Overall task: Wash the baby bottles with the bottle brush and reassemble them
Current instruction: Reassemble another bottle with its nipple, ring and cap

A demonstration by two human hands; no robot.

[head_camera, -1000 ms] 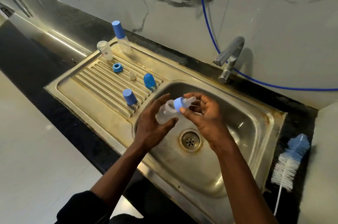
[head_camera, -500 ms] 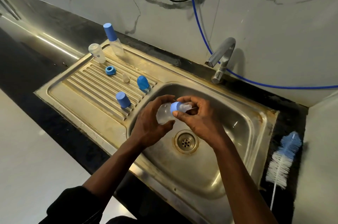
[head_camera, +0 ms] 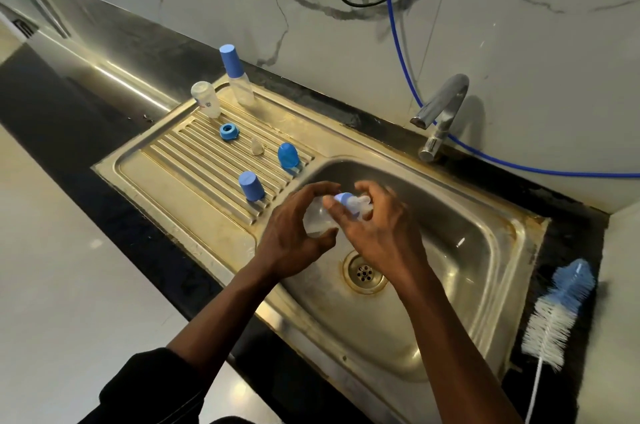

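Over the sink basin [head_camera: 460, 285], my left hand [head_camera: 294, 236] grips the clear body of a baby bottle [head_camera: 317, 221]. My right hand [head_camera: 377, 229] curls round its blue collar [head_camera: 344, 198] and clear teat at the bottle's top. On the draining board [head_camera: 180, 188] stand a capped bottle [head_camera: 239, 77], an open clear bottle [head_camera: 206, 100], a blue ring [head_camera: 228, 131], a loose clear teat [head_camera: 257, 147] and two blue caps [head_camera: 288, 154] [head_camera: 251, 185]. The bottle brush [head_camera: 557, 313] lies on the dark counter to the right of the sink.
A metal tap [head_camera: 440, 112] stands behind the basin, shut off with no water running. The drain [head_camera: 363, 273] sits below my hands. A blue hose [head_camera: 398, 43] and cables hang on the marble wall. A white floor lies to the left.
My right hand has closed further over the collar and teat, and my fingers have shifted round it. Both hands stay over the basin; the camera view has shifted slightly.
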